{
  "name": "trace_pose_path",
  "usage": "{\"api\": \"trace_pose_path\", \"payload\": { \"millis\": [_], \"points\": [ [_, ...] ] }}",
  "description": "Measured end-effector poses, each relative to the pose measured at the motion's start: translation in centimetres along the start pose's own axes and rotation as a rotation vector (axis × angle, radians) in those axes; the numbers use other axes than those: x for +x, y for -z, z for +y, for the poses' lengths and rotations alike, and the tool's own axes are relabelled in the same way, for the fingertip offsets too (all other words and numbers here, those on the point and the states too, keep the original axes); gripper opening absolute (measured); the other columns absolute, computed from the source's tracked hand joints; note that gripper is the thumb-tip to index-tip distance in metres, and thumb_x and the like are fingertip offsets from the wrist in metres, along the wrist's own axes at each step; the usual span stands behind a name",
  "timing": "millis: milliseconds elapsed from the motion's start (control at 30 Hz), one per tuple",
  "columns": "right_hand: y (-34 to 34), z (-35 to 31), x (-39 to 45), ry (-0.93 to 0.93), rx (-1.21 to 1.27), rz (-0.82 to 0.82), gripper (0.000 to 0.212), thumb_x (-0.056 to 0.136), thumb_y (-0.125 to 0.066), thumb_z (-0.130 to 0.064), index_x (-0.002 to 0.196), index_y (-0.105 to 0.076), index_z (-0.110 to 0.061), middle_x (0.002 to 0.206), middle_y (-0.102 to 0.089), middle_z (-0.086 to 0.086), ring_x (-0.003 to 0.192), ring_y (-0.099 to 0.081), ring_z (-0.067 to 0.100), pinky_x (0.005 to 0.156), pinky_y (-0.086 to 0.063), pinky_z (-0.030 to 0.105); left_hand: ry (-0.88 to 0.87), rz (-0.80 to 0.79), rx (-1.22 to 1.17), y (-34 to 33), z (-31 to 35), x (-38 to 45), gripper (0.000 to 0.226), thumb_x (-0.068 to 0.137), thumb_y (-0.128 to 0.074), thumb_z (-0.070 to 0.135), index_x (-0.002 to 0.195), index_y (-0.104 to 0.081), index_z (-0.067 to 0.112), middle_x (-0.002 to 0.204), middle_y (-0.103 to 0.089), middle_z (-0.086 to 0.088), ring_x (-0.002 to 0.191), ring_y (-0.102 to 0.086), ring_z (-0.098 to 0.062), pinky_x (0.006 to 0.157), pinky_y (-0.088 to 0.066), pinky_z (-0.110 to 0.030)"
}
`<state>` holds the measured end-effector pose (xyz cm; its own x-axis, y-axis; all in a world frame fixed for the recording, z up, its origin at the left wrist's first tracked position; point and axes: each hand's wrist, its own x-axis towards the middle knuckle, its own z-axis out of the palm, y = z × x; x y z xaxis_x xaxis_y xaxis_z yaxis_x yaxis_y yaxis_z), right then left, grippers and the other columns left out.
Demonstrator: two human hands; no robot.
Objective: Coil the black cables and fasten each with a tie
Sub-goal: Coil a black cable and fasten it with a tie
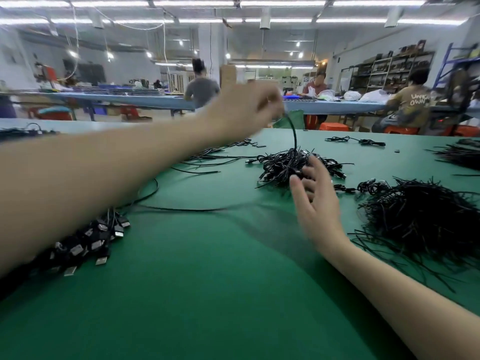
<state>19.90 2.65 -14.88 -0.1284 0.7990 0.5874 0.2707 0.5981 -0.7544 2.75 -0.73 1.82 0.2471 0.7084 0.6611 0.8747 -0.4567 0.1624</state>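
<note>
Work looks midway: tied coils (291, 165) heap at one o'clock, loose cables (85, 240) wait at eight. Left hand (241, 110) pinches one cable (293, 133) above the heap; right hand (315, 193) spreads relaxed, empty.

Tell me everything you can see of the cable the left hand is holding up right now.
The cable is thin, black and looks plastic-sheathed. The left hand, blurred, pinches its top end above the far side of the green table. From there it hangs almost straight down, bowing slightly, into the mound of bundled cables at mid-table, where its lower part is lost among the others. The right hand hovers open near that mound and does not touch this cable. No connector shows.
</note>
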Motion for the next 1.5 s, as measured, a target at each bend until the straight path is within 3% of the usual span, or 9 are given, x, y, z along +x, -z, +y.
{"api": "trace_pose_path", "payload": {
  "millis": [100,167,267,433,967,1100,1200,1300,1500],
  "points": [
    [0.4,0.3,0.2,0.08,-0.093,0.09,0.068,0.091,-0.056,-0.047,0.148,-0.025,-0.027,0.144,-0.041,-0.007,0.129,-0.04,0.004,0.103,-0.034,0.023,-0.025,-0.196,-0.154,-6.5,1.7,-3.3,0.01,0.093,-0.056,0.019,0.101,-0.061,0.016,0.077,-0.055,0.014,0.062,-0.049,0.006,0.059,-0.037,-0.008],
    [0.3,0.5,0.6,0.054,-0.06,0.084,0.044,0.093,-0.058,-0.025,0.135,-0.043,-0.025,0.115,-0.061,-0.007,0.098,-0.056,-0.006,0.082,-0.043,0.013,0.018,-0.221,-0.312,-9.8,1.8,-4.5,0.021,0.084,-0.055,0.006,0.103,-0.054,0.016,0.082,-0.055,0.006,0.063,-0.046,0.0,0.059,-0.037,-0.013],
    [0.5,0.9,0.9,0.017,-0.05,0.123,0.011,0.093,-0.057,-0.021,0.096,-0.056,-0.031,0.066,-0.055,-0.014,0.058,-0.05,-0.005,0.053,-0.036,0.008,0.11,-0.051,-0.353,-12.7,0.9,-5.2,0.031,0.075,-0.052,-0.004,0.1,-0.053,0.015,0.09,-0.051,0.002,0.081,-0.045,-0.013,0.072,-0.039,-0.021],
    [0.5,1.3,0.7,0.045,-0.087,0.052,0.032,0.089,-0.059,-0.047,0.067,-0.057,-0.024,0.051,-0.044,-0.013,0.05,-0.036,0.003,0.047,-0.029,0.017,0.474,0.284,-0.211,-14.7,-3.5,-7.1,0.027,0.083,-0.067,0.018,0.099,-0.046,0.022,0.099,-0.041,0.007,0.097,-0.04,-0.014,0.082,-0.03,-0.023],
    [1.1,1.1,0.7,-0.246,-0.031,0.288,0.048,0.098,-0.046,-0.04,0.057,-0.032,-0.018,0.051,-0.031,-0.01,0.052,-0.029,0.012,0.054,-0.025,0.029,0.756,0.289,-0.142,-13.2,-8.5,-9.5,0.023,0.081,-0.07,0.035,0.083,-0.052,0.021,0.074,-0.049,0.007,0.072,-0.049,-0.019,0.055,-0.029,-0.029],
    [1.2,0.4,0.3,-0.003,-0.508,0.314,0.021,0.099,-0.045,-0.035,0.101,-0.065,-0.031,0.095,-0.062,-0.013,0.096,-0.052,0.013,0.086,-0.028,0.031,0.697,0.272,-0.045,-13.2,-7.2,-9.6,0.022,0.082,-0.068,0.046,0.078,-0.054,0.029,0.081,-0.054,0.01,0.069,-0.048,-0.004,0.052,-0.029,-0.024],
    [0.4,-0.3,-0.4,0.301,-0.776,0.183,0.026,0.097,-0.051,-0.035,0.117,-0.066,-0.027,0.101,-0.069,-0.008,0.099,-0.06,0.019,0.093,-0.025,0.035,0.59,0.294,0.031,-13.0,-6.1,-9.5,0.024,0.082,-0.069,0.046,0.075,-0.054,0.028,0.079,-0.051,0.013,0.067,-0.048,-0.004,0.05,-0.027,-0.023],
    [-1.1,-1.0,-1.2,0.407,-0.893,0.074,0.026,0.095,-0.052,-0.038,0.104,-0.071,-0.022,0.084,-0.071,-0.002,0.081,-0.066,0.025,0.083,-0.034,0.037,0.426,0.322,0.116,-13.0,-4.9,-9.3,0.024,0.083,-0.07,0.039,0.071,-0.052,0.028,0.079,-0.05,0.011,0.07,-0.051,-0.014,0.051,-0.032,-0.026],
    [-1.2,-0.7,-1.3,0.034,-0.689,-0.093,0.034,0.099,-0.035,-0.048,0.091,-0.056,-0.022,0.077,-0.064,-0.001,0.072,-0.058,0.032,0.054,-0.035,0.032,0.367,0.384,-0.224,-14.1,-3.9,-9.1,0.029,0.076,-0.077,0.039,0.079,-0.049,0.033,0.078,-0.058,0.017,0.077,-0.058,-0.001,0.063,-0.047,-0.022]
  ]
}}
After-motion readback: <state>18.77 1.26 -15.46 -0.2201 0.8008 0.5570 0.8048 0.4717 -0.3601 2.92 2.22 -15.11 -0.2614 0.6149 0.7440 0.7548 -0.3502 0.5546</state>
